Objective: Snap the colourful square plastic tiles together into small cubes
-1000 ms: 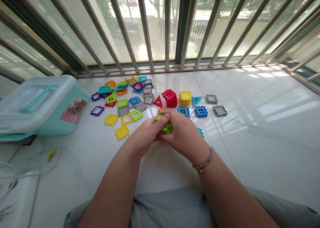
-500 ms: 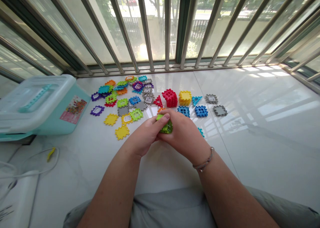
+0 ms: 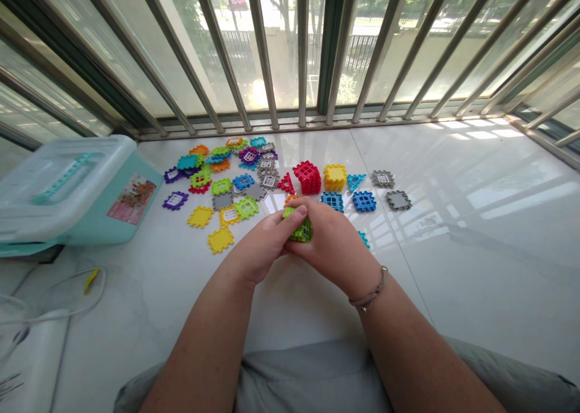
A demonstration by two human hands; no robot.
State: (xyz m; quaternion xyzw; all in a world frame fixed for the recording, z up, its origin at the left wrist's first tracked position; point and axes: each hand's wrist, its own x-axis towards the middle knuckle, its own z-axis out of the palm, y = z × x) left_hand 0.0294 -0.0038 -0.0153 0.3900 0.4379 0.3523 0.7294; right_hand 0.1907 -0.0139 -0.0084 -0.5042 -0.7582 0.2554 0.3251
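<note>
Both hands close around a stack of green interlocking building tiles [image 3: 302,229] with window-like grids, held over the floor in front of me. My left hand [image 3: 270,239] grips it from the left, thumb across the top; my right hand [image 3: 327,229] wraps its right side and hides part of it. Just beyond stand a red tile stack [image 3: 308,177] and a yellow tile stack [image 3: 335,177]. Blue tiles [image 3: 332,201] and another blue stack [image 3: 364,201] lie past my right hand. An orange tile [image 3: 291,200] peeks out behind my fingers.
Many mixed tiles [image 3: 222,186] are scattered left of centre. A lidded turquoise storage box [image 3: 90,192] stands at the left, with a white cable [image 3: 102,286] before it. Grey tiles [image 3: 399,200] lie at the right. Metal bars [image 3: 302,57] line the window behind.
Almost nothing differs. Both hands keep the same hold on the green tiles, and the loose pieces stay in place; the view has shifted very slightly.
</note>
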